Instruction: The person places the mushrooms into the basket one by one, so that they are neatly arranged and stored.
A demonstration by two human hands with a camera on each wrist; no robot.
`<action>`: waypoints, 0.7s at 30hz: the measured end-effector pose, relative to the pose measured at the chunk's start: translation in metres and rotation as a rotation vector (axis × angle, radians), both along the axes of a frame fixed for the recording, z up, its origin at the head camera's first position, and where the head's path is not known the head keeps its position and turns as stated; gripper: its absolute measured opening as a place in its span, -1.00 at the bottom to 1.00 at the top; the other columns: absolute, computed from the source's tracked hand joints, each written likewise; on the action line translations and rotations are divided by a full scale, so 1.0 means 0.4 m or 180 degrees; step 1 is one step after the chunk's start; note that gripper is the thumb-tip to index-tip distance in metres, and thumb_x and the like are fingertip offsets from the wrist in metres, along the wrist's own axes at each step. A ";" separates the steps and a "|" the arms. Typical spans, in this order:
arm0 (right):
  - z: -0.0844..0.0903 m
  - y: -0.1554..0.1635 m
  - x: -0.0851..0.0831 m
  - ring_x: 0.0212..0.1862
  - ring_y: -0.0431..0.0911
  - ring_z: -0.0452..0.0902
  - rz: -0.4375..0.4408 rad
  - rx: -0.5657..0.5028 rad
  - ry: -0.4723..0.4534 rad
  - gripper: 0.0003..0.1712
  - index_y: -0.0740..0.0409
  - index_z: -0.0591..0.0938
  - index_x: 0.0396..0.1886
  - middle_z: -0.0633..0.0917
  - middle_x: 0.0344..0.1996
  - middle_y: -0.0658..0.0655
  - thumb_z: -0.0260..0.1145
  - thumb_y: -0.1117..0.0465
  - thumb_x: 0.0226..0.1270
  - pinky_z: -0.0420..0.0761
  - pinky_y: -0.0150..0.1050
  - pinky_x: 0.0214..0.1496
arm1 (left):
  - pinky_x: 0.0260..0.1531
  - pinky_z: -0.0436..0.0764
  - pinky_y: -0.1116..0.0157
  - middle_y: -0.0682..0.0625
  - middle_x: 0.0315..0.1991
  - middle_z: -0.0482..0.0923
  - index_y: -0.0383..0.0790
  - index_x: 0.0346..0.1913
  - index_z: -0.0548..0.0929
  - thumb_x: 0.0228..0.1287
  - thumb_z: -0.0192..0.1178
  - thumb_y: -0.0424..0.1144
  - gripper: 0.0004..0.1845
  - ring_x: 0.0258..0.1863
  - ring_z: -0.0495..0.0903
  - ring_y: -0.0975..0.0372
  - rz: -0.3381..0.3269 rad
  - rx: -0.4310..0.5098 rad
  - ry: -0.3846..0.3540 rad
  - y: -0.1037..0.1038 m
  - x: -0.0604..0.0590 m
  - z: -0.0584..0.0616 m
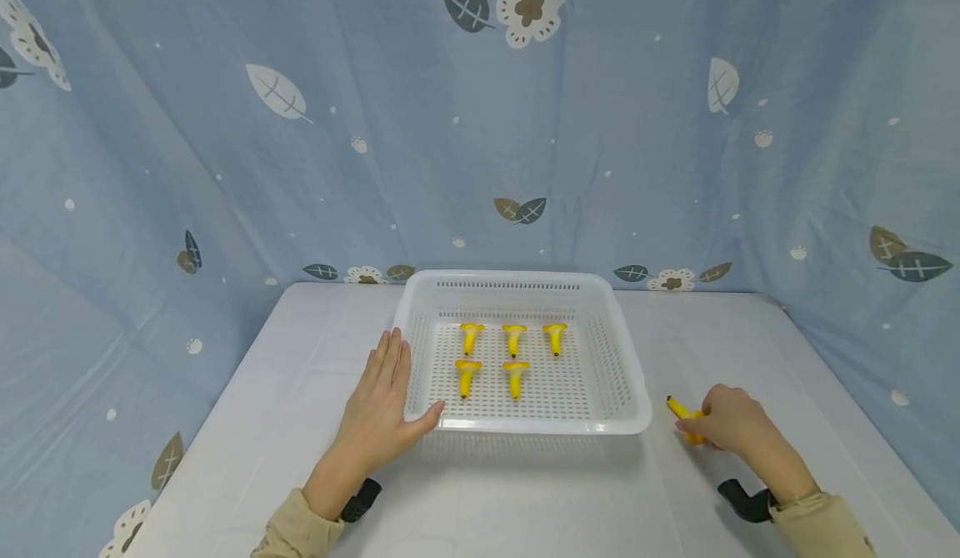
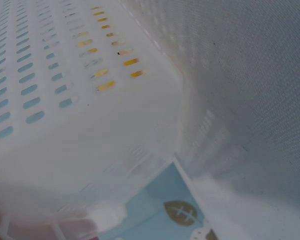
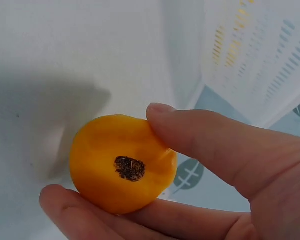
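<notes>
In the head view my right hand point(image 1: 738, 420) pinches a yellow mushroom point(image 1: 680, 409) by its wide end, just right of the basket, with the dark-tipped stem pointing away. The right wrist view has the round mushroom point(image 3: 102, 150) between thumb and fingers, a dark patch in its middle. My left hand point(image 1: 384, 412) rests against the left side of the white plastic basket point(image 1: 536, 427), fingers straight and thumb over the front left corner. Inside lie several yellow mushrooms point(image 1: 515, 381) in two rows, three behind and two in front, stems toward me.
A white-covered table point(image 1: 517, 500) lies under everything. Behind and at the sides hangs a blue leaf-patterned cloth point(image 1: 420, 141). Black straps point(image 1: 362, 500) show at both wrists. Through the basket's slotted wall point(image 2: 55, 75), bits of yellow appear in the left wrist view.
</notes>
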State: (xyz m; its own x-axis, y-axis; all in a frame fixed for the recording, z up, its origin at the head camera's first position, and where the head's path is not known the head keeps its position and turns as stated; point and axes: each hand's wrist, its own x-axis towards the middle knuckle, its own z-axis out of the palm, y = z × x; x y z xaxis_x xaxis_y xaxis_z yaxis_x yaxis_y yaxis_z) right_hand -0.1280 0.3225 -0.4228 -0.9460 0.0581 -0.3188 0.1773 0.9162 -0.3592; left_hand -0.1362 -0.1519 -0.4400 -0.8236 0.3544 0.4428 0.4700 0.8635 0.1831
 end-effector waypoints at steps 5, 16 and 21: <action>0.009 0.014 -0.004 -0.51 -0.07 0.50 0.0036 0.0008 0.0112 -0.52 0.46 0.68 -0.33 0.65 -0.54 0.09 0.45 0.03 0.15 0.51 -0.21 -0.50 | 0.41 0.13 -0.14 -0.43 0.51 -0.04 -0.65 0.41 0.18 0.16 0.22 0.22 0.07 0.52 -0.08 -0.18 0.0008 -0.0020 -0.0027 0.000 0.000 0.001; -0.001 0.046 -0.017 -0.40 -0.02 0.55 0.0147 -0.0040 0.0435 -0.43 0.48 0.62 -0.02 0.69 -0.30 0.33 0.49 0.13 0.09 0.55 -0.16 -0.46 | 0.40 0.15 -0.15 -0.44 0.51 -0.03 -0.66 0.40 0.19 0.16 0.24 0.20 0.06 0.51 -0.03 -0.21 0.0007 -0.0010 -0.0016 0.001 0.002 0.004; -0.013 0.049 -0.021 -0.37 0.00 0.55 0.0126 -0.0060 0.0443 -0.44 0.48 0.63 -0.01 0.68 -0.29 0.34 0.53 0.19 0.04 0.58 -0.13 -0.43 | 0.42 0.11 -0.13 -0.43 0.51 -0.05 -0.65 0.41 0.17 0.18 0.21 0.21 0.06 0.52 -0.06 -0.20 0.0023 -0.0022 -0.0077 0.000 0.002 0.005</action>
